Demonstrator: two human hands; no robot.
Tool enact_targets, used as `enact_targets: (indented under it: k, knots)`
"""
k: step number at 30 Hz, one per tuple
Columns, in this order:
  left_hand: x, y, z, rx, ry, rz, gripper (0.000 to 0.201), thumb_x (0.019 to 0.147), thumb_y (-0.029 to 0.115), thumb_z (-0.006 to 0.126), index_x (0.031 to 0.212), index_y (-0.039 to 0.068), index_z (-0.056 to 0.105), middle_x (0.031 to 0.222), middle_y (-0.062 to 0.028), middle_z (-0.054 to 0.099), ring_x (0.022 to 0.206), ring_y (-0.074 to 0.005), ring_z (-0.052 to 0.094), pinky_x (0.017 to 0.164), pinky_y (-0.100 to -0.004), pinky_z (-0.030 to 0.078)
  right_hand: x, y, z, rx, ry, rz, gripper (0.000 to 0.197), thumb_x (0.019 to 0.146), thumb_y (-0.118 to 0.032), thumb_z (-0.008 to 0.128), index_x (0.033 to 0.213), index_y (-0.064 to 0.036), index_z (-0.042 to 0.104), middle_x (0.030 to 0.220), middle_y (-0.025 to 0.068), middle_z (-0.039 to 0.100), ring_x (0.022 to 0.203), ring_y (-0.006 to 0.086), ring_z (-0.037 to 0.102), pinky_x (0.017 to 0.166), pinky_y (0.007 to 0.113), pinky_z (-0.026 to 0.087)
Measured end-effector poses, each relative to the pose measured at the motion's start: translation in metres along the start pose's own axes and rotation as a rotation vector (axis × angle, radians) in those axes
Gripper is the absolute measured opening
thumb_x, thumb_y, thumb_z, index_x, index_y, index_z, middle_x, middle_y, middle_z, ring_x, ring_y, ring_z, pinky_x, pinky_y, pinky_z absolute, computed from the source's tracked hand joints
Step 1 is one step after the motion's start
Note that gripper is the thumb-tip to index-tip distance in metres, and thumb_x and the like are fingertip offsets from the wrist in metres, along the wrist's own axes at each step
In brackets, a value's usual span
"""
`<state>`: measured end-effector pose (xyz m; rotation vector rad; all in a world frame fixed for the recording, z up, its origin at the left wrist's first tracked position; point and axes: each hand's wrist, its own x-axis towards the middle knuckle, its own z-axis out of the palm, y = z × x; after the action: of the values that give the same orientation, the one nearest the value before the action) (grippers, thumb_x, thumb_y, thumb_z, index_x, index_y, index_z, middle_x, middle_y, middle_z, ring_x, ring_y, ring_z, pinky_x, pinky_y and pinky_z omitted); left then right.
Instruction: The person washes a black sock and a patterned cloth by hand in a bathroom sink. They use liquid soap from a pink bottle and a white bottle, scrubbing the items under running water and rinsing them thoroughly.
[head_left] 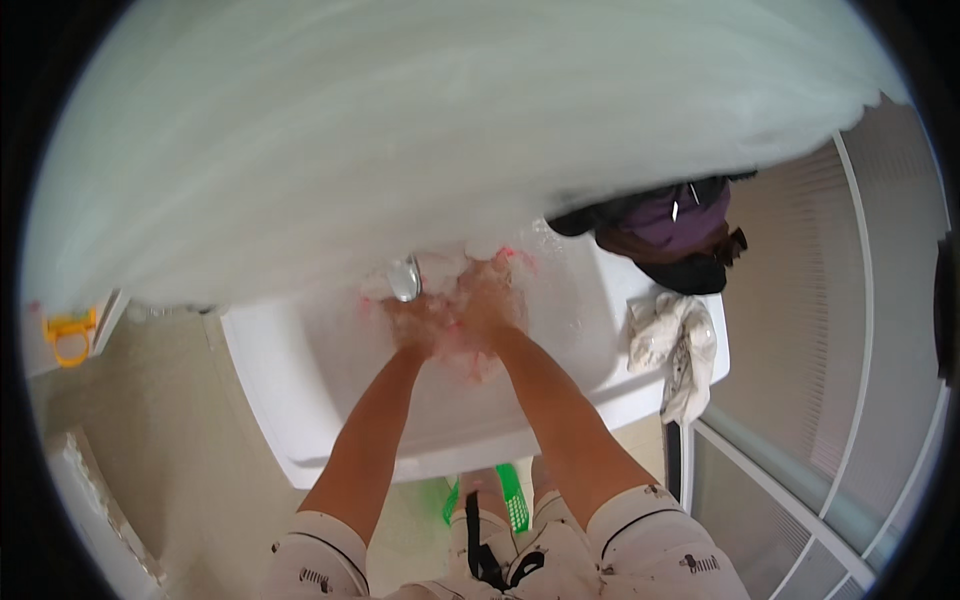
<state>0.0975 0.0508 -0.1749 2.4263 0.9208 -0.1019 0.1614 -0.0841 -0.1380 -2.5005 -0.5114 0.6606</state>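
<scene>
Both of my arms reach down into a white washbasin [350, 415]. My left hand [412, 328] and my right hand [488, 305] are close together in it, blurred by cloudy, splashing water or haze. Around them shows a whitish cloth [445, 266] with pink-red patches, wet and bunched up. My hands touch it, but their fingers are too smeared to show a grip. A chrome tap [405, 278] juts over the basin beside my left hand.
On the basin's right rim lie a crumpled white cloth [675, 345] and a dark purple-and-black cloth bundle [670, 230]. Frosted sliding panels [800, 300] stand at the right. A yellow-orange hook-like object [70, 338] is at far left. Green slatted plastic [514, 497] shows below. A pale blur covers the top.
</scene>
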Motion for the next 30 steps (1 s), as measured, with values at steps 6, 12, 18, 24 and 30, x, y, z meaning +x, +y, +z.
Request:
enact_targets:
  k: [6,12,18,24,30]
  knots:
    - [-0.003,0.004,-0.054,-0.476,-0.587,0.261,0.042,0.093,0.036,0.056,0.123,0.006,0.058,0.120,-0.0155,0.061,0.107,-0.0281,0.061,0.092,-0.0442,0.048,-0.011,0.042,-0.023,0.206,0.265,0.001,0.026,0.086,-0.020,0.055,0.107,-0.0107,0.068,0.115,0.0121,0.068,0.114,0.0334,0.057,0.095,0.046,0.048]
    - [-0.063,-0.057,-0.127,-1.182,-0.366,-0.305,0.038,0.101,0.033,0.046,0.126,0.006,0.053,0.127,-0.0149,0.060,0.115,-0.0304,0.061,0.095,-0.0500,0.051,-0.087,0.049,-0.096,1.727,0.079,0.486,0.031,0.096,-0.015,0.039,0.109,-0.0005,0.063,0.108,0.0166,0.068,0.097,0.0327,0.066,0.086,0.047,0.054]
    - [-0.104,-0.011,-0.259,-1.545,-0.314,-0.079,0.033,0.102,0.032,0.045,0.122,0.006,0.054,0.124,-0.0139,0.062,0.115,-0.0316,0.061,0.097,-0.0521,0.051,-0.130,-0.057,-0.201,1.800,-0.006,0.132,0.030,0.096,-0.014,0.040,0.107,0.0043,0.062,0.102,0.0191,0.068,0.095,0.0312,0.067,0.088,0.045,0.055]
    - [-0.137,0.087,-0.435,-1.593,-0.151,0.279,0.034,0.103,0.026,0.044,0.120,-0.001,0.053,0.121,-0.0174,0.063,0.113,-0.0317,0.063,0.097,-0.0527,0.053,-0.200,-0.199,-0.356,1.867,0.066,-0.318,0.034,0.096,-0.013,0.035,0.107,0.0107,0.057,0.108,0.0237,0.063,0.102,0.0352,0.064,0.094,0.049,0.053]
    - [-0.153,0.107,-0.524,-1.576,-0.115,0.576,0.031,0.102,0.018,0.044,0.119,-0.006,0.052,0.122,-0.0196,0.062,0.114,-0.0329,0.062,0.099,-0.0522,0.052,-0.246,-0.261,-0.421,1.610,0.165,-0.666,0.028,0.096,-0.009,0.044,0.110,0.0117,0.057,0.114,0.0212,0.062,0.107,0.0313,0.062,0.098,0.048,0.051]
